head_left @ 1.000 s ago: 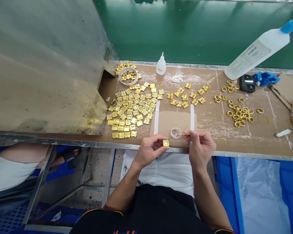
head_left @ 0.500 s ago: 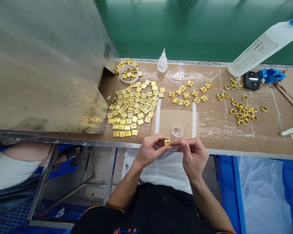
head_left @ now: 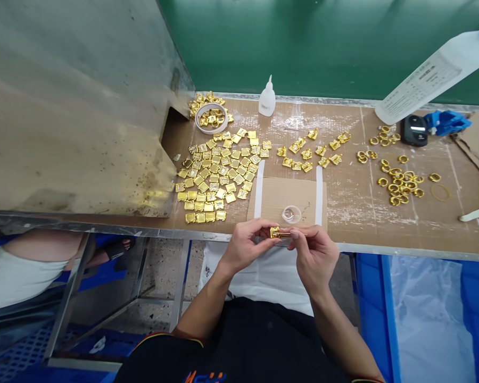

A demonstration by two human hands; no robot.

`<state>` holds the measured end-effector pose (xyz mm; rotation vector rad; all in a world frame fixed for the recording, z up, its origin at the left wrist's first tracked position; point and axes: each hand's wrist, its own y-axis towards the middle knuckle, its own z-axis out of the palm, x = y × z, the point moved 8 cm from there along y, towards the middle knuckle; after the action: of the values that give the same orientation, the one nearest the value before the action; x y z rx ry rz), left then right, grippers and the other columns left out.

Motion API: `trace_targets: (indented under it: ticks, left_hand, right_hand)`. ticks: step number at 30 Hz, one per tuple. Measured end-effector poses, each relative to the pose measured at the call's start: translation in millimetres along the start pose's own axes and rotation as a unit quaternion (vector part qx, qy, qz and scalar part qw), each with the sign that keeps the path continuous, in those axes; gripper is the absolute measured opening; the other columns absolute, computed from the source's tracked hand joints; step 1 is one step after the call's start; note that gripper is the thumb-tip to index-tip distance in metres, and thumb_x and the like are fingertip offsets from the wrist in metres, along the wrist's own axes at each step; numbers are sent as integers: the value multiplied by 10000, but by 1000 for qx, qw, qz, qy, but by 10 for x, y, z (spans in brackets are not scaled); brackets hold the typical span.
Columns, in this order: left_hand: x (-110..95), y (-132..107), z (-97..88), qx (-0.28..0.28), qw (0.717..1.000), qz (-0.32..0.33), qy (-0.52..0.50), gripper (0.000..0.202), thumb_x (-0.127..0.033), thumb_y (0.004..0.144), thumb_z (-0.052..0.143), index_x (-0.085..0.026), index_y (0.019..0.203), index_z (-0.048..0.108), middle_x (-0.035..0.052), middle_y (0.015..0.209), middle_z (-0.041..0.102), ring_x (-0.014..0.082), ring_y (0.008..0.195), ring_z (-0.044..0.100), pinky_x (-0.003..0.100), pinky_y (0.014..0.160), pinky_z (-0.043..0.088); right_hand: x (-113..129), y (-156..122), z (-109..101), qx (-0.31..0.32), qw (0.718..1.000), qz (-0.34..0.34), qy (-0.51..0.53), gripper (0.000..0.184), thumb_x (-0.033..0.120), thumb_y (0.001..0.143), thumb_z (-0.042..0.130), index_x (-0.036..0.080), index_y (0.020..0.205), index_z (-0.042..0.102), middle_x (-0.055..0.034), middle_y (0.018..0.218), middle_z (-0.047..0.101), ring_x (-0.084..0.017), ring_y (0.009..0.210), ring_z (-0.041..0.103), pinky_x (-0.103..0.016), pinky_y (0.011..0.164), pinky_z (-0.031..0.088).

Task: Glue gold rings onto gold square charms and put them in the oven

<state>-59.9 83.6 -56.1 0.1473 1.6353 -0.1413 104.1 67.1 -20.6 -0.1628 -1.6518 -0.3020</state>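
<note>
My left hand (head_left: 245, 246) pinches a small gold square piece (head_left: 274, 232) at the table's front edge. My right hand (head_left: 313, 252) is closed on a thin stick (head_left: 293, 233) whose tip touches that piece. Just beyond the hands a small clear cup (head_left: 291, 214) sits on a cardboard pad (head_left: 275, 199) taped down with two white strips. A large spread of gold square pieces (head_left: 217, 175) lies to the left of the pad, and a smaller row of gold pieces (head_left: 309, 151) lies behind it.
Gold rings (head_left: 399, 178) lie scattered to the right. A small glue bottle (head_left: 267, 98) stands at the back, with a tape ring (head_left: 210, 118) holding gold pieces nearby. A large white bottle (head_left: 427, 80) leans at the far right. A metal panel (head_left: 72, 106) rises on the left.
My right hand drew the stick back from the clear cup to the gold piece in my left hand. Both hands now meet at the table's edge.
</note>
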Motion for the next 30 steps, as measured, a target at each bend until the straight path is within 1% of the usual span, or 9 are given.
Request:
trace_targets:
  ticks: [2, 5, 7, 10, 14, 24, 30]
  left_hand:
    - [-7, -2, 0, -1, 1000, 6, 3, 294, -397, 843, 828, -140, 981, 791, 80, 818, 782, 167, 704, 714, 248, 645, 596]
    - [-18, -6, 4, 0, 1000, 13, 3, 288, -393, 855, 820, -138, 985, 786, 79, 819, 780, 163, 701, 712, 242, 635, 590]
    - [-16, -6, 6, 1, 1000, 11, 4, 293, -400, 860, 815, -139, 990, 786, 78, 816, 778, 162, 696, 708, 241, 626, 587]
    - [-15, -7, 0, -1, 1000, 8, 12, 309, -420, 860, 810, -143, 998, 791, 71, 792, 770, 158, 677, 696, 239, 612, 577]
    - [-18, -7, -9, -1, 1000, 7, 16, 312, -420, 858, 811, -141, 996, 795, 73, 786, 767, 159, 674, 697, 238, 617, 576]
    - [-22, -11, -8, 1, 1000, 10, 21, 313, -422, 866, 808, -140, 1003, 790, 83, 814, 776, 165, 695, 712, 239, 625, 582]
    - [-28, -11, -6, 2, 1000, 13, 24, 298, -410, 869, 807, -141, 997, 788, 84, 823, 781, 169, 704, 719, 240, 631, 589]
  right_hand:
    - [-6, -8, 2, 0, 1000, -5, -5, 312, 473, 902, 774, 216, 736, 712, -30, 689, 785, -140, 461, 632, -257, 421, 540]
    - [-6, -22, 0, 0, 1000, -21, -15, 259, 419, 908, 779, 217, 755, 728, -38, 726, 805, -164, 547, 712, -249, 445, 565]
    - [-1, -29, -1, 4, 999, -30, -27, 240, 405, 909, 779, 220, 764, 731, -44, 743, 814, -195, 634, 770, -264, 488, 603]
    - [7, -27, 0, 16, 998, -36, -39, 214, 390, 900, 790, 223, 780, 731, -44, 757, 821, -223, 706, 806, -299, 560, 652]
    - [2, -15, 14, 35, 998, -30, -32, 140, 337, 879, 811, 223, 826, 749, -39, 778, 829, -225, 707, 814, -317, 600, 678]
    - [-15, -16, 12, 25, 999, -32, -1, 103, 269, 878, 811, 227, 815, 743, -24, 761, 826, -221, 703, 819, -292, 576, 671]
    - [-56, -16, 8, 24, 999, -25, -6, 148, 312, 885, 810, 222, 795, 735, -29, 759, 826, -220, 698, 815, -292, 576, 670]
